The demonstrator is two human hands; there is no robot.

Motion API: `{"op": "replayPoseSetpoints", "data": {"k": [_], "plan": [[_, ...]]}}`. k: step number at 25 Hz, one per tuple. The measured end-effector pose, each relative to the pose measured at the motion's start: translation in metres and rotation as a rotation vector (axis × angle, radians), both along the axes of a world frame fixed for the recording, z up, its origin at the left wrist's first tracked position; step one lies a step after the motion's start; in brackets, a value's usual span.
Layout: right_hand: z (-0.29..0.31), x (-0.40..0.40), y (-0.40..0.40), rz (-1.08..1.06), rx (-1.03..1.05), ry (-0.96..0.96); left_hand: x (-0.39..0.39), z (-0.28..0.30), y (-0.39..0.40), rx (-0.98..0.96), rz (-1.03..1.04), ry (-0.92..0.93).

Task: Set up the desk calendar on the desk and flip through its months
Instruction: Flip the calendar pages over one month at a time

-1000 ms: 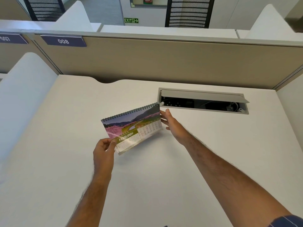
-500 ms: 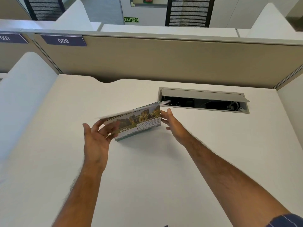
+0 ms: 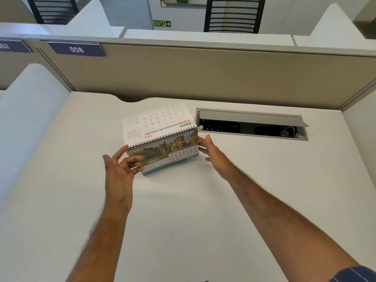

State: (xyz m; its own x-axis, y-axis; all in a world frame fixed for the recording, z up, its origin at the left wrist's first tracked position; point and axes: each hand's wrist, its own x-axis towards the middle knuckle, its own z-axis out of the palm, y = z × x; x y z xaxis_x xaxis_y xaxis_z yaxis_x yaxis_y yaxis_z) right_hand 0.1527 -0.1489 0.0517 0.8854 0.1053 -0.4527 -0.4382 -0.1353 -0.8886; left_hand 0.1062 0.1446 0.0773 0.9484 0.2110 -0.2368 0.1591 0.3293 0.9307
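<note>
A spiral-bound desk calendar [image 3: 173,146] stands as a tent on the white desk [image 3: 183,216], its front page showing a rocky landscape and the word MARCH. A white page [image 3: 160,123] hangs flipped over the spiral toward the back, its print upside down. My left hand [image 3: 120,174] is at the calendar's lower left corner, fingers spread, fingertips just touching the front page. My right hand [image 3: 213,155] holds the calendar's right end with its fingertips.
An open grey cable box [image 3: 252,125] is set into the desk just right of and behind the calendar. A beige partition [image 3: 203,74] closes the far edge. A white side divider [image 3: 30,110] borders the left.
My left hand lifted the February page over the spiral and let it go. The page now falls behind and March shows. My right hand stayed at the right end.
</note>
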Motion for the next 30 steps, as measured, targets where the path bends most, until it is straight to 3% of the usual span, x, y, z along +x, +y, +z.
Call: {"op": "replayPoseSetpoints", "data": {"k": [3,5,7,10,18,24,30], "plan": [[0.000,0.000,0.000,0.009,-0.021,-0.003,-0.005,-0.010,-0.007,0.205,0.139,0.111],[-0.001,-0.001,0.000,0.010,-0.029,-0.004,-0.013,-0.018,-0.012,0.375,0.062,0.242],[0.000,-0.001,0.000,0.010,-0.030,-0.006,-0.022,-0.022,-0.019,0.414,-0.079,0.281],[0.001,-0.002,0.000,0.009,-0.025,-0.004,-0.028,-0.018,-0.029,0.416,-0.133,0.256],[0.003,-0.001,0.001,0.005,-0.025,0.007,-0.027,-0.022,-0.024,0.643,0.064,0.299],[0.005,-0.002,0.000,0.005,-0.041,0.011,-0.025,-0.026,-0.017,0.601,0.070,0.330],[0.005,0.000,0.001,-0.010,-0.041,0.021,-0.027,-0.015,-0.017,0.353,-0.042,0.320]]}}
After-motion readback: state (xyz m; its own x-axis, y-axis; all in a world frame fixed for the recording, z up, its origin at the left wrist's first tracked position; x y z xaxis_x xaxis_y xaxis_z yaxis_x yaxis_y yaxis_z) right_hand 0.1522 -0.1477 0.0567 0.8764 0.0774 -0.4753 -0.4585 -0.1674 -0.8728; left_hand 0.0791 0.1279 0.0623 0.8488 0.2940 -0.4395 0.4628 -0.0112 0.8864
